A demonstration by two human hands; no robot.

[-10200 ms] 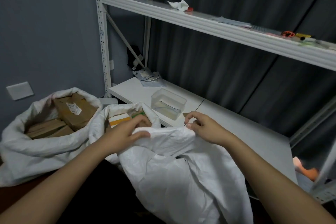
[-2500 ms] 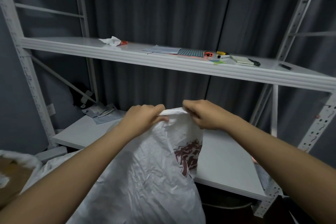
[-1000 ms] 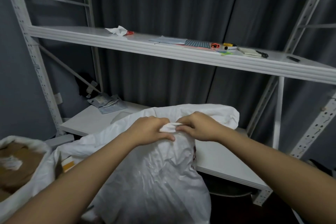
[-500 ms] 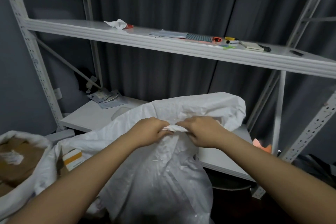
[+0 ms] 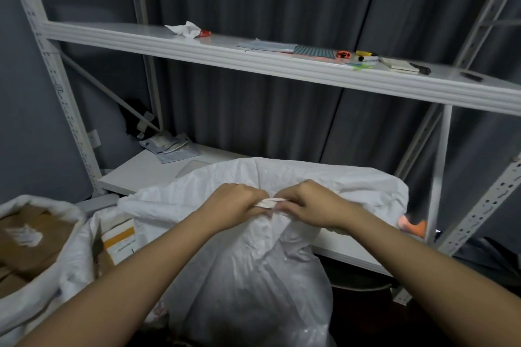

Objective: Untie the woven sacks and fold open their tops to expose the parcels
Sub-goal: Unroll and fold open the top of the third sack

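Note:
A white woven sack (image 5: 253, 270) stands in front of me, its neck gathered and its loose top flopped back over the lower shelf. My left hand (image 5: 234, 204) and my right hand (image 5: 310, 205) meet at the neck, both pinching the pale tie strip (image 5: 269, 202) there. To the left, a second white sack (image 5: 81, 251) lies open with a white and orange parcel (image 5: 119, 236) showing. At the far left a third open sack (image 5: 17, 304) holds brown cardboard parcels (image 5: 31, 236).
A white metal rack surrounds the spot: its upper shelf (image 5: 253, 63) carries crumpled paper, papers and small tools, its lower shelf (image 5: 146, 172) holds grey mailers (image 5: 169, 146). Uprights stand left and right. An orange item (image 5: 413, 225) lies at the right.
The sack's loose top has dropped back and spread out behind my hands. My hands have stayed together at the neck, working the tie strip. The view has tilted down slightly.

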